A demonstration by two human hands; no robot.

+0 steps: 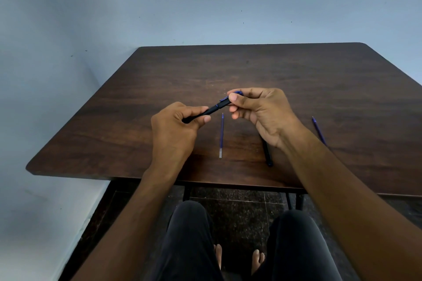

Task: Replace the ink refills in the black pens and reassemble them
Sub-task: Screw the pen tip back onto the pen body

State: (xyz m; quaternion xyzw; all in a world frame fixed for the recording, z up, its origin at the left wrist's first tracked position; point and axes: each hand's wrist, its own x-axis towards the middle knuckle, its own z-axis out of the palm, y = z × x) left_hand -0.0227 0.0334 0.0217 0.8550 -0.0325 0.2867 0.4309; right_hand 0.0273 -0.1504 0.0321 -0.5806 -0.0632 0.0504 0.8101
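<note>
A black pen [215, 108] with a blue clip end is held above the dark wooden table [141, 89] between both hands. My left hand [175, 128] grips its lower barrel with curled fingers. My right hand [262, 114] pinches the upper end by the blue clip. A loose blue ink refill [221, 134] lies on the table just below the pen, pointing away from me. A second black pen [267, 154] lies partly hidden under my right wrist. Another blue refill [319, 130] lies to the right of my right forearm.
The table's near edge [205, 180] runs just past my wrists, with my knees and bare feet below it. A pale blue wall stands behind and to the left of the table.
</note>
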